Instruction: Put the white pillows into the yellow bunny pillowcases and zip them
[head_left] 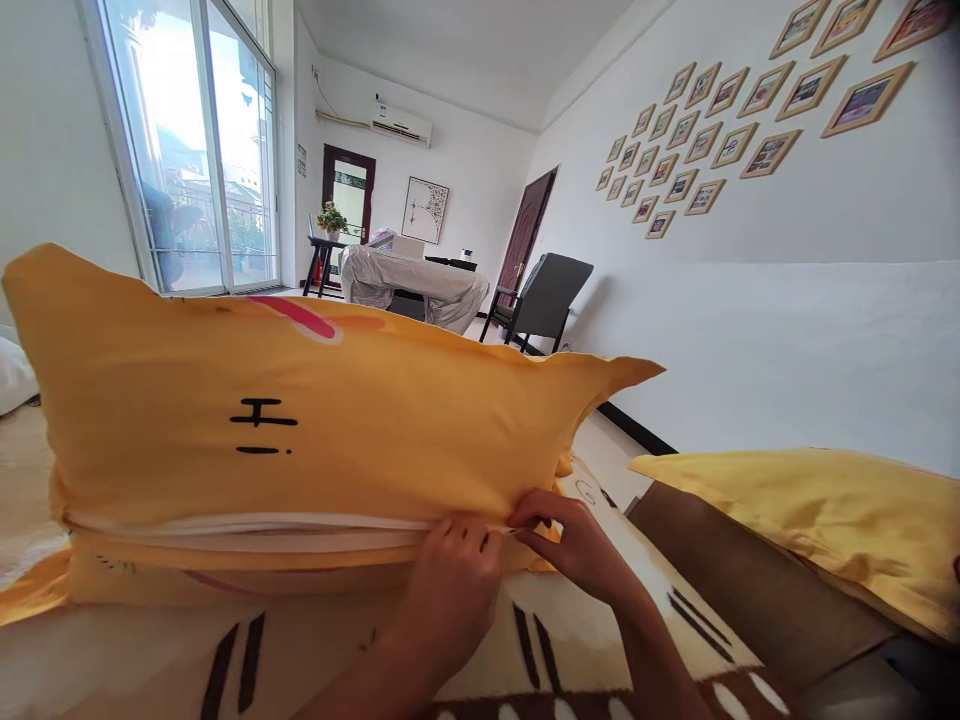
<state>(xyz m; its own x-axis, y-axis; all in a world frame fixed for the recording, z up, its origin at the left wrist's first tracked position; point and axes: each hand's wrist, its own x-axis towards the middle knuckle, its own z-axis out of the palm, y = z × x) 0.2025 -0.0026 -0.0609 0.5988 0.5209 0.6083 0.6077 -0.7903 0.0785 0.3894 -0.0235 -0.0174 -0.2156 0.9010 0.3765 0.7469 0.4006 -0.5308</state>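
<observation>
A yellow-orange pillow [390, 420] stands on its long side in front of me, its case printed with black marks and a pink stripe. Along its lower side runs a white zipper [262, 532], the case gaping open to the left of my hands. My left hand [459, 580] is closed on the case's edge at the zipper. Just to its right, my right hand [574, 540] pinches the zipper near the pillow's right corner; the pull itself is hidden by the fingers. Another yellow pillow part lies beneath, partly covered.
A cream patterned blanket [600, 610] lies under the pillow. Another yellow pillow [840, 510] rests at the right on a brown surface [750, 560]. Farther back are a grey chair [551, 295], a plastic-covered piece of furniture [420, 285] and a sliding glass door [202, 150].
</observation>
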